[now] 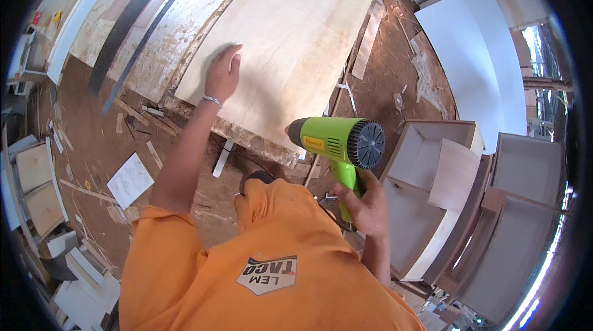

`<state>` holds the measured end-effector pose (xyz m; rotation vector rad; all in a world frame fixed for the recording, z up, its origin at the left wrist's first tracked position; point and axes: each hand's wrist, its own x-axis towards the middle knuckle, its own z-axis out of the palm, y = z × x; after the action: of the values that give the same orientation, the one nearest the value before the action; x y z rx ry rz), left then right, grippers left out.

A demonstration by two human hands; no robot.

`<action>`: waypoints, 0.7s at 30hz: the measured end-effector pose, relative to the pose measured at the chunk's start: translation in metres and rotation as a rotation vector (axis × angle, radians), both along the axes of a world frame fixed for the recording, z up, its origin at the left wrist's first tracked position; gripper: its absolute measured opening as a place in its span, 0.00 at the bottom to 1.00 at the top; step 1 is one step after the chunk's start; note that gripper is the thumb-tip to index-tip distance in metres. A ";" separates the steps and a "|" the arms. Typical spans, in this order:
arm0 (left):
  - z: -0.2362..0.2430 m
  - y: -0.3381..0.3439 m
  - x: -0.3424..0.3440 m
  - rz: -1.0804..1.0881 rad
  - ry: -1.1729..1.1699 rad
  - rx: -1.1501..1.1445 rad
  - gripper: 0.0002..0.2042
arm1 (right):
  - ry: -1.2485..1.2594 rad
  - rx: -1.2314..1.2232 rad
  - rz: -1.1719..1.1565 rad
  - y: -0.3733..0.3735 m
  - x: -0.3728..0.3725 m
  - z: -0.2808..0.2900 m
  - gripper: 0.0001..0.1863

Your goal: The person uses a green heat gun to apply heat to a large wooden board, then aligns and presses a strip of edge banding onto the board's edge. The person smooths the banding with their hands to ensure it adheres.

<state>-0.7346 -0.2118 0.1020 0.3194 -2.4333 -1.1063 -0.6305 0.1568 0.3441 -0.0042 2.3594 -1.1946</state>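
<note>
My right hand (369,206) is wrapped round the grip of a lime-green heat gun (330,136) with a black, slotted rear cap. Its dark nozzle points left, over the near right corner of a pale plywood sheet (290,34). Over the left part of that sheet is my left hand (223,74), a bracelet at its wrist. Its fingers stretch out with the thumb apart, holding nothing; whether the palm presses on the wood I cannot tell. Beneath the sheet lies a worn, stained board (259,147) with a rough front edge.
Open box-like cabinet carcasses (426,152) stand close on my right. Beyond them leans a large white panel (469,53). Long boards and dark strips (133,28) lie at the far left. Wood scraps and a white square offcut (130,180) litter the brown floor.
</note>
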 end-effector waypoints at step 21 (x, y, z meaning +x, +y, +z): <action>-0.013 -0.011 0.012 0.020 -0.072 -0.252 0.12 | -0.012 0.101 0.235 -0.033 -0.029 -0.013 0.25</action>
<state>-0.7221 -0.2233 0.0886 0.3059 -2.5906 -0.7797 -0.6597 0.1235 0.3307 -0.2335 2.3302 -0.9597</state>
